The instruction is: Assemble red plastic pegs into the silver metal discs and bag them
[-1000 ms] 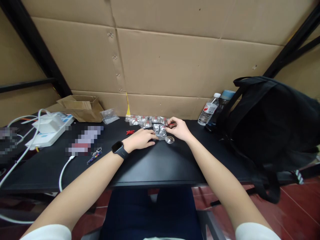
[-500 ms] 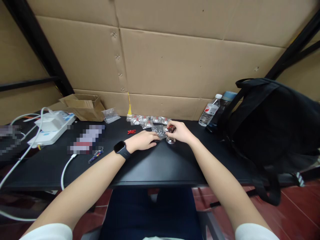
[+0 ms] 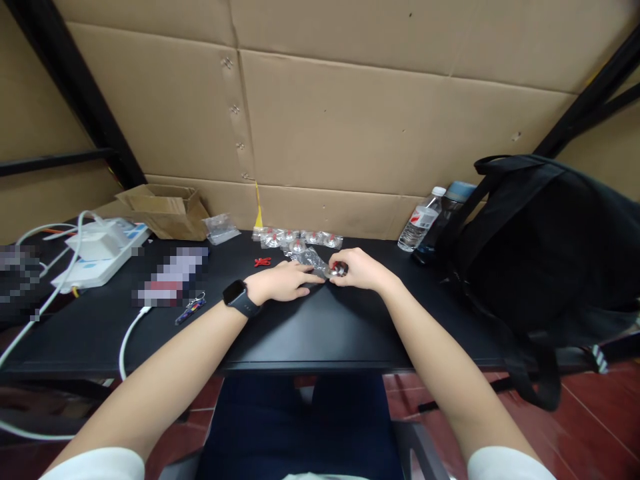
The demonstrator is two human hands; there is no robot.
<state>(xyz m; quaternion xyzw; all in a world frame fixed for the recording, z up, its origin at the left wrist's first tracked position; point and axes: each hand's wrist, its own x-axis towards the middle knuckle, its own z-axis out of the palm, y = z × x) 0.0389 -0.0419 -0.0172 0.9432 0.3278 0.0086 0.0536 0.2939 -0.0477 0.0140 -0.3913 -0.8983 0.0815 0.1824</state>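
My right hand (image 3: 361,269) pinches shiny silver metal discs with red on them, which look like small cymbals (image 3: 338,269), low over the black desk; my fingers partly hide them. Beside them lies a crumpled clear plastic bag (image 3: 313,259). Palm down, my left hand (image 3: 286,280) rests on the desk with its fingers stretched out along the bag's near side, index fingertip close to the discs. Whether it presses on the bag, I cannot tell. Several similar silver discs with red centres (image 3: 313,237) lie behind in clear bags. A bundle of red cord (image 3: 263,262) is to the left.
A water bottle (image 3: 419,221), a blue-lidded bottle (image 3: 459,193) and a black backpack (image 3: 540,247) stand right. On the left are an open cardboard box (image 3: 175,217), a clear bag (image 3: 221,230), a white power strip (image 3: 103,260), a blurred-out flat item (image 3: 175,277) and a keychain (image 3: 191,310).
My right hand has lowered slightly towards me, bringing the discs together in its fingers. My left hand's fingers have stretched further right along the bag, which now lies more spread out.
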